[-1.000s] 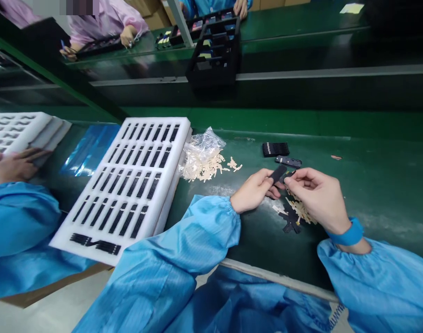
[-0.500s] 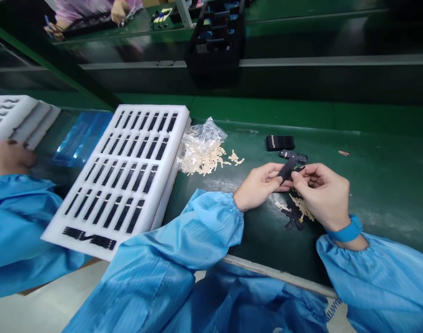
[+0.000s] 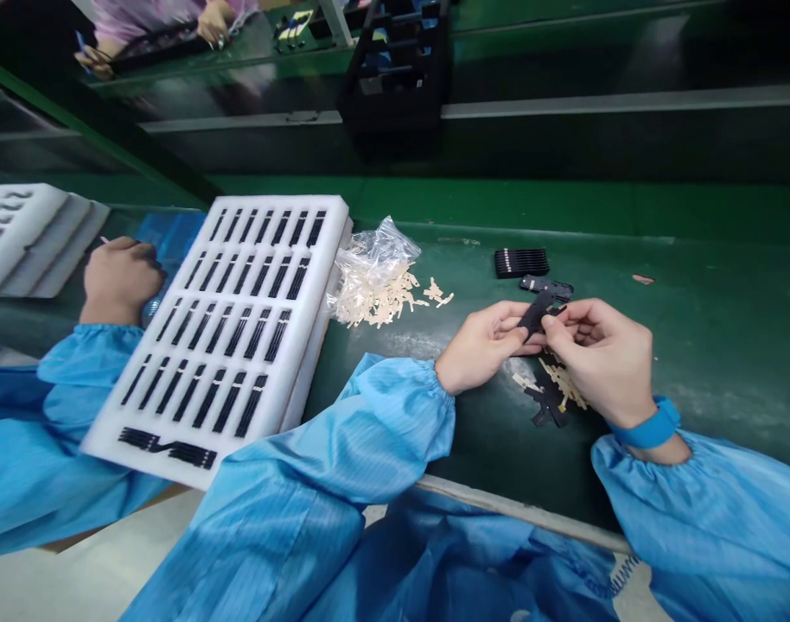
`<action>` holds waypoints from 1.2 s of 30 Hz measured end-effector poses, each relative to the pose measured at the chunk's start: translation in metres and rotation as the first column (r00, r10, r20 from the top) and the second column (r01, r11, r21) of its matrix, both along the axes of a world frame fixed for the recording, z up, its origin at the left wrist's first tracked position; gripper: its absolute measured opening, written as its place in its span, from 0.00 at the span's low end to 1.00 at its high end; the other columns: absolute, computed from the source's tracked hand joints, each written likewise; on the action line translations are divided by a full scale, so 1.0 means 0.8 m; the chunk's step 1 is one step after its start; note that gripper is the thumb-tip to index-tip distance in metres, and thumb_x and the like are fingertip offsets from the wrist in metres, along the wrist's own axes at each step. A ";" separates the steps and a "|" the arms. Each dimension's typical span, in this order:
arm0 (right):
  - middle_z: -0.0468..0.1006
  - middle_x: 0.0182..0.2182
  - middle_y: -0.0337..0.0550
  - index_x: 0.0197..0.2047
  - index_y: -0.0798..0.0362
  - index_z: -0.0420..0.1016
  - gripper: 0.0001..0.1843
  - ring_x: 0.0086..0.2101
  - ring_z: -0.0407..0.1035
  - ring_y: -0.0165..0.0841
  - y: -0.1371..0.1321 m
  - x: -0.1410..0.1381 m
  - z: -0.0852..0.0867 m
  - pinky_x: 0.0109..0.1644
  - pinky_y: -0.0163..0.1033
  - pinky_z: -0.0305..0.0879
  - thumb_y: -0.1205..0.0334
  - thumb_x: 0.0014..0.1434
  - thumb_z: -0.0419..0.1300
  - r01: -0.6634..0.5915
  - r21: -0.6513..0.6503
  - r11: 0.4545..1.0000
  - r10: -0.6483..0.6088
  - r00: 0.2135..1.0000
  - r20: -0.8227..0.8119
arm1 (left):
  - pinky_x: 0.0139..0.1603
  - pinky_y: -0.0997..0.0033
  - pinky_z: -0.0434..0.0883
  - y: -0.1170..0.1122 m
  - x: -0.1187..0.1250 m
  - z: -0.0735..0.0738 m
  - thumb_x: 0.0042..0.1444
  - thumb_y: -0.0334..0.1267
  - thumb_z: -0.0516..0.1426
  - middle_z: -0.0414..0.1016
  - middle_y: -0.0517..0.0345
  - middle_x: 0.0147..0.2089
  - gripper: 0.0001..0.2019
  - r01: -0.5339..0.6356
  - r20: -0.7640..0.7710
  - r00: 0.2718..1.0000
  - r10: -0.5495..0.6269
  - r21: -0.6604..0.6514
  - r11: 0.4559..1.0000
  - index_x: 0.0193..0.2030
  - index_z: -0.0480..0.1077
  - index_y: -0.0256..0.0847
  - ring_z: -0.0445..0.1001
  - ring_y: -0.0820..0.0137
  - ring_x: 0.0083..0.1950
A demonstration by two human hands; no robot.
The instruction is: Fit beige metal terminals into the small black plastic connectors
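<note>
Blue sleeves fill the near edge, and just beyond them both my hands meet over the green bench [image 3: 693, 328]. My left hand [image 3: 482, 345] pinches one end of a small black strip part [image 3: 536, 313] between thumb and fingers; my right hand [image 3: 602, 354] closes its fingertips on the other end, so both grip the same piece, held just above the bench. Under my right hand lies a scatter of black and cream offcuts [image 3: 554, 393]. I judge this the fitting or peeling step on the strip; the next move calls for a steady left-hand pinch while the right fingertips work at the strip's end, without bending it.

Farther left sits a white foam tray [image 3: 278, 216], its slots filled with black strips. Beside it is a clear bag of cream tabs [image 3: 375, 281], some spilled out. Past my hands lie a black comb-like stack [image 3: 521, 262] and another loose strip [image 3: 551, 285]. At far left, a co-worker's hand [image 3: 119, 278] rests by the tray.
</note>
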State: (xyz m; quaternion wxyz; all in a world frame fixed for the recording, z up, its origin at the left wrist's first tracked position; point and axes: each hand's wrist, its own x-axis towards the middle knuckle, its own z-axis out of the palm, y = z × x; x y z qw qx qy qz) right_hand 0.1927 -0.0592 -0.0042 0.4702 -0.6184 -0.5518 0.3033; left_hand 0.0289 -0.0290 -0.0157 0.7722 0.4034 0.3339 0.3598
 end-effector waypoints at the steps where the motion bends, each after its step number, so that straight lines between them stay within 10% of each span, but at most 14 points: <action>1: 0.75 0.25 0.38 0.34 0.51 0.76 0.07 0.24 0.69 0.31 0.000 0.000 0.000 0.28 0.36 0.68 0.58 0.59 0.68 -0.002 0.004 1.000 0.002 1.000 0.001 | 0.59 0.59 0.78 0.000 0.000 0.000 0.61 0.33 0.63 0.80 0.44 0.52 0.15 0.000 -0.001 1.000 0.000 0.000 1.000 0.54 0.70 0.34 0.83 0.63 0.49; 36: 0.74 0.27 0.38 0.34 0.49 0.74 0.05 0.25 0.68 0.32 -0.005 -0.009 0.002 0.30 0.39 0.66 0.61 0.61 0.65 0.001 0.121 0.993 -0.028 0.975 0.221 | 0.46 0.69 0.80 -0.009 0.006 -0.002 0.57 0.47 0.67 0.82 0.51 0.40 0.19 -0.105 -0.051 0.993 0.110 0.081 0.991 0.45 0.69 0.35 0.82 0.69 0.39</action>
